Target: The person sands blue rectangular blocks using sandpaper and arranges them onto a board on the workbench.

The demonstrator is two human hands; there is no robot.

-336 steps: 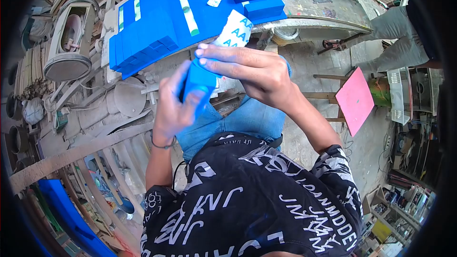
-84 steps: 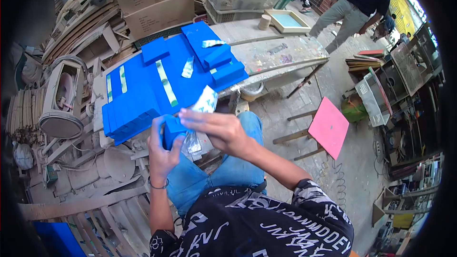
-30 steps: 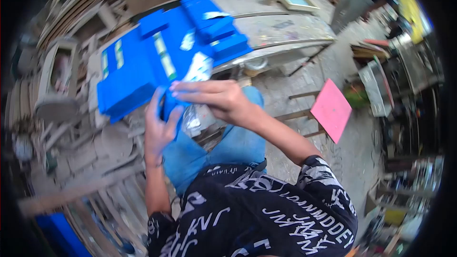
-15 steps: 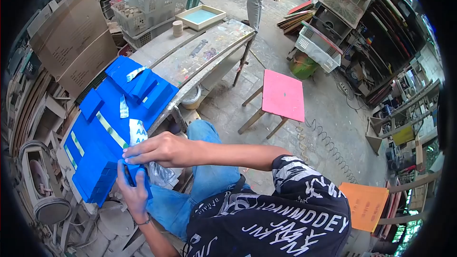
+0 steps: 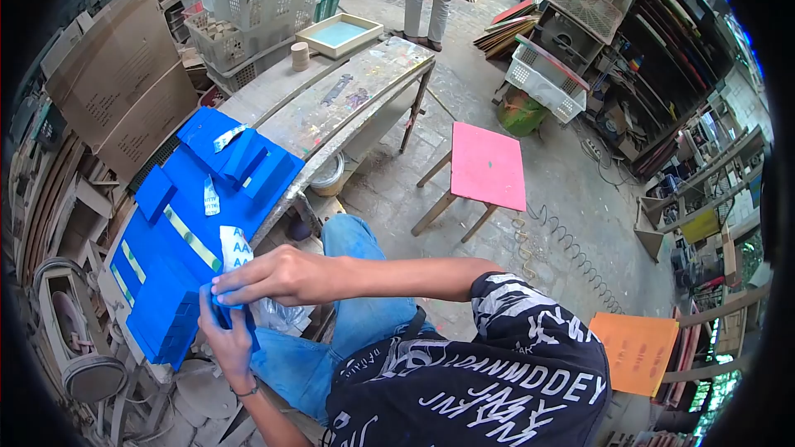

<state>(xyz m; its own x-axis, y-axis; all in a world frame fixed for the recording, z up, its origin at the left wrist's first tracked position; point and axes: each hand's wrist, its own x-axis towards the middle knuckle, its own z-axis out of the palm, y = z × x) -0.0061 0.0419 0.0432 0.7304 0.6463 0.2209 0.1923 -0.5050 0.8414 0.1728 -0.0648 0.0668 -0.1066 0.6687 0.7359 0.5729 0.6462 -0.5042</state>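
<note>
A blue painted block [image 5: 254,336] is between my hands at the near edge of the blue-covered work surface. My left hand [image 5: 225,341] is wrapped around it from below, the thumb on its near side. Over its top lies my right hand [image 5: 277,276], fingers pressed together against the block; what is under these fingertips is hidden. Beside my left hand stands a stack of blue blocks [image 5: 170,314]. White printed strips [image 5: 234,246] and a pale green strip [image 5: 192,237] lie on the blue surface [image 5: 186,178], with further blue pieces [image 5: 246,154] at its far end.
A paint-stained bench [image 5: 364,79] extends beyond, bearing a framed tray [image 5: 339,36] and a round wooden piece [image 5: 300,56]. A bucket [image 5: 329,175] sits under it. Baskets [image 5: 240,8] and cardboard [image 5: 120,74] stand behind. A pink stool [image 5: 487,167] is to the right; people stand farther back.
My right fingers have shifted slightly on the block, with the hand a little higher off the surface. A person in the background has stepped left, and the view has tilted slightly.
</note>
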